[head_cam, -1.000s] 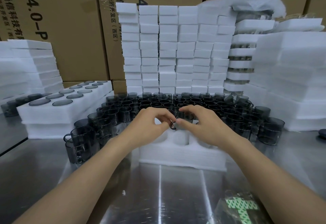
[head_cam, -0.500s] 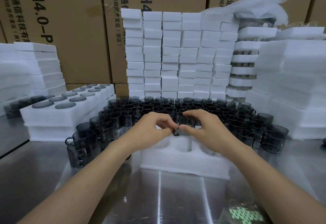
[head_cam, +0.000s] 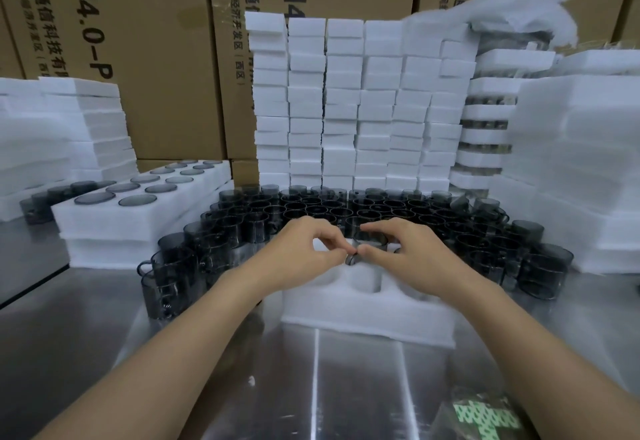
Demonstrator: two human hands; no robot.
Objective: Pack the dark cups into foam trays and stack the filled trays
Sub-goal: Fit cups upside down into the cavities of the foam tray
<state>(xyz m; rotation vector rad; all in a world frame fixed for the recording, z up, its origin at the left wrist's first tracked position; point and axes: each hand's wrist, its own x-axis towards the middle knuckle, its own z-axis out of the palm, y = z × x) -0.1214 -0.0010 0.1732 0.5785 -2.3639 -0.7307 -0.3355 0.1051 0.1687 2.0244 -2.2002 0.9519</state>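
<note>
Fingertips [head_cam: 332, 256] of left hand [head_cam: 301, 252] and right hand [head_cam: 408, 252] curled in over white foam tray [head_cam: 367, 318], pinching one dark cup [head_cam: 370, 241] by small handle [head_cam: 351, 259]. Cup mostly hidden behind thumbs; bottom hard to see.

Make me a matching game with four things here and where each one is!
Things
1. dark see-through cup
2. white foam tray with empty holes
3. white foam tray filled with dark cups
4. brown cardboard boxes

Places
A. at the very back, behind the stacks of white foam blocks
B. on the left, stacked on more white foam
C. pinched by the left hand and right hand
D. on the shiny metal table, under both hands

Pairs: 1-C, 2-D, 3-B, 4-A
</note>
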